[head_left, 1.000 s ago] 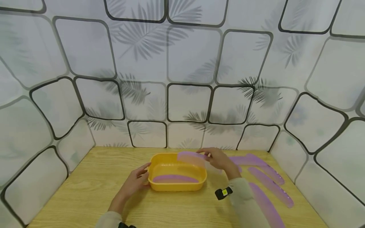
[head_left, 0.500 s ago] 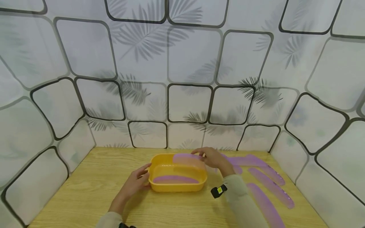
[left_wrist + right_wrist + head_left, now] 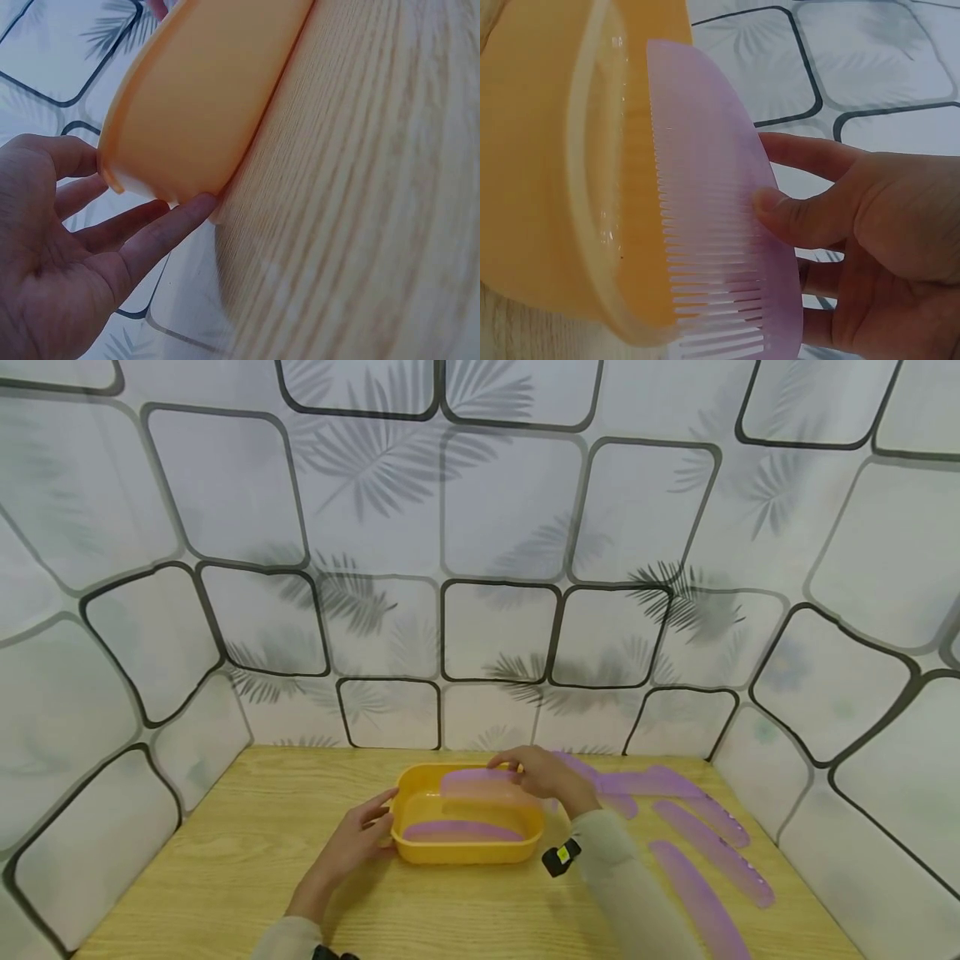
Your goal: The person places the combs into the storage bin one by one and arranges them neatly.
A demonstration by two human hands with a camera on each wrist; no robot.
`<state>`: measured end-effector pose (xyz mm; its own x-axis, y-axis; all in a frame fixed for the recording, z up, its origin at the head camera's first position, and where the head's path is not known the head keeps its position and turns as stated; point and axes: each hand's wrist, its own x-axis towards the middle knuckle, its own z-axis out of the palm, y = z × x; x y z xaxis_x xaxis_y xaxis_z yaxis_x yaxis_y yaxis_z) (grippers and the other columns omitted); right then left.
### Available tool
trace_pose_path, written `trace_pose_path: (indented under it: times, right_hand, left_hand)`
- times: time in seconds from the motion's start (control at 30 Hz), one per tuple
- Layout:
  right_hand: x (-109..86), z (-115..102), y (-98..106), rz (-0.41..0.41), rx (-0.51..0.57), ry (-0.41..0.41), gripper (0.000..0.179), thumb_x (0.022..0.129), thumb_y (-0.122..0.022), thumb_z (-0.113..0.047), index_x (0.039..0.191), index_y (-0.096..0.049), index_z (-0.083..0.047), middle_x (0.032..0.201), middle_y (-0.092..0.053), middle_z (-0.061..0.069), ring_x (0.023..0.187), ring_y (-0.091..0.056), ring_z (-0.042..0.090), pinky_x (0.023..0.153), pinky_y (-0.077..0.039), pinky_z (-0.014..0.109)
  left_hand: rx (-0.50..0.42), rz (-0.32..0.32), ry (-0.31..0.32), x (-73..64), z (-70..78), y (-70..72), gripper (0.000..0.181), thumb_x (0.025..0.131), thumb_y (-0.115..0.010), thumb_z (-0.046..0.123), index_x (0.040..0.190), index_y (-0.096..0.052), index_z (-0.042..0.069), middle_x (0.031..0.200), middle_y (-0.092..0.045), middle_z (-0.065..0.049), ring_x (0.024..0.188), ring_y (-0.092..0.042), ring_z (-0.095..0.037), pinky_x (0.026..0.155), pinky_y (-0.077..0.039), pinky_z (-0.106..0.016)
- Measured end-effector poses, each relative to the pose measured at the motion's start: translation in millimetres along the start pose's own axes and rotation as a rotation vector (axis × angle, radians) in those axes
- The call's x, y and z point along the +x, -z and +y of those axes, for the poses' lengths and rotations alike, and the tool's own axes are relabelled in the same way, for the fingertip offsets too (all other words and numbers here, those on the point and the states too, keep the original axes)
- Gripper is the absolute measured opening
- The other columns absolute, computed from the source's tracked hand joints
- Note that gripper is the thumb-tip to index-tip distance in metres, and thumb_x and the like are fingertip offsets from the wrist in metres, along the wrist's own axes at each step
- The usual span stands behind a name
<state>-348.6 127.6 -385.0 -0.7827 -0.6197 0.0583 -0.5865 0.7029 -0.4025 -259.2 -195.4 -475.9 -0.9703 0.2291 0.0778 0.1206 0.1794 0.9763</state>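
My right hand (image 3: 546,777) pinches a translucent purple comb (image 3: 476,783) between thumb and fingers along its spine. In the right wrist view, the held comb (image 3: 712,172) has its teeth turned toward the yellow plastic basin (image 3: 465,853) and overlaps its far inner side. Another purple comb (image 3: 461,832) lies inside the basin along the near wall. At the basin's left end rests my left hand (image 3: 354,835). Seen from the left wrist, its fingers (image 3: 169,232) are spread, with tips touching the end wall from the rim down to the base.
Several more purple combs lie on the wood-grain table (image 3: 217,852) to the right, among them a near comb (image 3: 701,902), a middle comb (image 3: 712,852) and a back comb (image 3: 660,782). A patterned cloth (image 3: 495,635) surrounds the table at back and sides.
My right hand has moved left with the comb, bringing it farther over the basin's interior. The left hand and the basin have stayed in place.
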Motion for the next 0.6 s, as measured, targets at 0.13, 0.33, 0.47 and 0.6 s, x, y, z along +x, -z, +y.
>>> trace_pose_path:
  times: [0.13, 0.33, 0.47, 0.6]
  right_hand:
    - [4.9, -4, -2, -0.016, 0.018, -0.017, 0.049, 0.093, -0.055, 0.015, 0.128, -0.073, -0.014, 0.125, -0.070, 0.016, 0.114, -0.066, 0.033, 0.095, -0.060, 0.047]
    - [12.5, -8, -5, -0.045, 0.013, -0.016, 0.052, 0.090, -0.053, 0.017, 0.128, -0.073, -0.014, 0.132, -0.068, 0.015, 0.120, -0.065, 0.036, 0.102, -0.057, 0.052]
    - [17.7, -12, -7, -0.076, 0.017, -0.033, 0.054, 0.092, -0.052, 0.018, 0.129, -0.073, -0.017, 0.134, -0.068, 0.014, 0.123, -0.064, 0.035, 0.102, -0.058, 0.050]
    - [22.3, -14, -9, -0.100, 0.004, -0.048, 0.054, 0.094, -0.052, 0.017, 0.129, -0.073, -0.019, 0.136, -0.067, 0.013, 0.124, -0.064, 0.033, 0.103, -0.058, 0.049]
  left_hand:
    - [-0.006, 0.002, 0.002, 0.6, -0.4, -0.5, 0.056, 0.110, -0.050, 0.016, 0.159, -0.031, -0.004, 0.147, -0.042, -0.042, 0.125, -0.060, -0.043, 0.087, -0.065, -0.046]
    - [-0.011, 0.001, 0.004, 0.6, -0.7, -0.4, 0.055, 0.110, -0.048, 0.013, 0.159, -0.030, -0.004, 0.148, -0.040, -0.043, 0.127, -0.059, -0.046, 0.087, -0.065, -0.046]
    - [-0.015, -0.011, -0.005, 0.0, -0.3, 0.2, 0.055, 0.111, -0.047, 0.012, 0.160, -0.029, -0.005, 0.148, -0.040, -0.043, 0.128, -0.058, -0.048, 0.088, -0.065, -0.047]
    - [-0.019, -0.023, -0.020, -0.1, -0.6, 1.2, 0.055, 0.111, -0.045, 0.012, 0.160, -0.028, -0.005, 0.148, -0.042, -0.043, 0.128, -0.057, -0.050, 0.088, -0.065, -0.046]
